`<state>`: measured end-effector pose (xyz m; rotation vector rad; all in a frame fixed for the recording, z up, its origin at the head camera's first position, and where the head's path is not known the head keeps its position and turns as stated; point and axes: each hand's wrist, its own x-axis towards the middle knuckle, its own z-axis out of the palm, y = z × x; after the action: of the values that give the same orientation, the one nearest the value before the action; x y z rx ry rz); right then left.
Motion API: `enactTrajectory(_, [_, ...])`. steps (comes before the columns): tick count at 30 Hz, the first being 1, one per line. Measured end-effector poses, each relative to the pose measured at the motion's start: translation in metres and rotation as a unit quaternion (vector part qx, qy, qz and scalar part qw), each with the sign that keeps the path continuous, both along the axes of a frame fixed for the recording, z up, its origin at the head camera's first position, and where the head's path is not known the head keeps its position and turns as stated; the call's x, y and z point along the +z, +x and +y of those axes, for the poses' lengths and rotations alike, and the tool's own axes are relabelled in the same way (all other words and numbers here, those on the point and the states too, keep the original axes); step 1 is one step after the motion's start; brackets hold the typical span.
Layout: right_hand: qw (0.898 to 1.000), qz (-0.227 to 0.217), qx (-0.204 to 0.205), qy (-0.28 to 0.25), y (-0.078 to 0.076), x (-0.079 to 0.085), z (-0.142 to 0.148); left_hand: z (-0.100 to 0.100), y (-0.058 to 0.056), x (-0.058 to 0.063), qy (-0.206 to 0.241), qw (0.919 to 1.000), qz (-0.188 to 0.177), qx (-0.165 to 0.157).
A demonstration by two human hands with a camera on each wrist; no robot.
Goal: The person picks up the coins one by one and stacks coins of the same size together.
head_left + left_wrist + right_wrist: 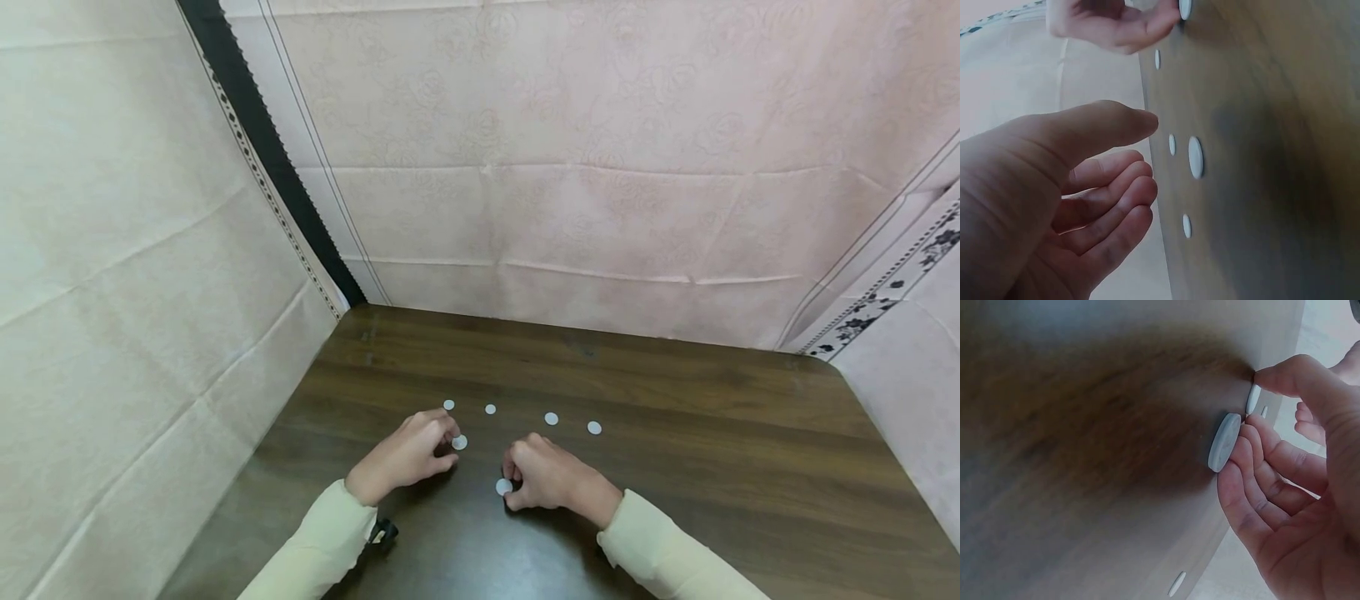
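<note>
Small white discs lie on a dark wooden table. My left hand [411, 448] hovers low beside one white disc [459, 442], thumb and loosely bent fingers apart. In the left wrist view that same disc [1195, 157] sits just beyond the fingertips. To the right and nearer me, my right hand [551, 473] is down at another disc [504, 487]. The right wrist view shows its bent fingertips at the edge of this disc [1224, 442], while the thumb stands off from it with its tip at the tabletop.
Farther back, more discs form a loose row, from the left disc [448, 405] to the right one [594, 427]. Brown wood grain marks the table [712, 467]. Pale cloth [585, 208] hangs behind it and at both sides. A dark device [382, 533] is at the left wrist.
</note>
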<state>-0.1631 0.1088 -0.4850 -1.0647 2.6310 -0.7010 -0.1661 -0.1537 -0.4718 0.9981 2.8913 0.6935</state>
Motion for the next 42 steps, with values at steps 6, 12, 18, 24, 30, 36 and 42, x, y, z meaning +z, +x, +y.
enactTrajectory(6, [1.0,-0.005,0.0,0.0,0.0,0.0,0.0,-0.006,-0.006,-0.005,-0.004,0.9999,0.011,-0.004])
enactTrajectory(12, [1.0,-0.005,0.002,0.001,0.0,0.0,0.0,-0.007,-0.014,-0.011,-0.021,0.9993,0.03,-0.012])
enactTrajectory(18, [1.0,-0.009,0.001,0.003,-0.001,0.0,0.0,-0.004,-0.023,-0.014,-0.036,0.9991,0.015,-0.014])
enactTrajectory(24, [1.0,-0.008,0.0,0.003,-0.001,0.0,0.0,-0.003,-0.026,-0.018,-0.044,0.9987,0.014,-0.022])
enactTrajectory(30, [1.0,-0.008,-0.003,0.006,-0.001,0.0,0.0,-0.001,-0.031,-0.016,-0.058,0.9969,0.026,-0.047])
enactTrajectory(36, [1.0,-0.011,0.0,0.006,-0.001,-0.001,0.0,0.0,-0.036,-0.014,-0.063,0.9964,0.002,-0.057])
enactTrajectory(42, [1.0,-0.011,0.002,0.009,-0.003,0.0,-0.001,0.001,-0.04,-0.012,-0.069,0.9959,-0.021,-0.054])
